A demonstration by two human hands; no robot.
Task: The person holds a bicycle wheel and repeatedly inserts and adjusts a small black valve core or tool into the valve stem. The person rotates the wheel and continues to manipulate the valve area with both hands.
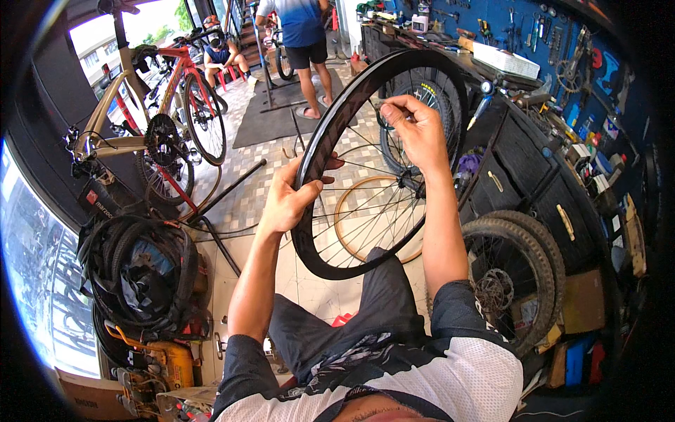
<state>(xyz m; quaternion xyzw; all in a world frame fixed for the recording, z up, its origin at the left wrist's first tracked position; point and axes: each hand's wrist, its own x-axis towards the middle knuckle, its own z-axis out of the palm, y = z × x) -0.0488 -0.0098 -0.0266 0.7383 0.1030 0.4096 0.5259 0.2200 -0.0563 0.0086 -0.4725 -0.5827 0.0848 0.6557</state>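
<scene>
A black deep-rimmed bicycle wheel (336,116) with thin dark spokes is held up tilted in front of me, above my knees. My left hand (290,197) is closed around the left side of its rim, thumb on the near face and fingers reaching inside. Over the upper part of the wheel, my right hand (422,133) is raised with thumb and index finger pinched together. A small dark bit shows at those fingertips, too small to name. The wheel's hub (409,184) sits just below my right wrist.
Bikes (165,133) stand at the left above a heap of black tyres (137,271). A drawer cabinet (524,165) and knobby-tyred wheels (520,260) stand at the right. A tan hoop (339,211) lies beneath the wheel. Two people (299,35) are farther back.
</scene>
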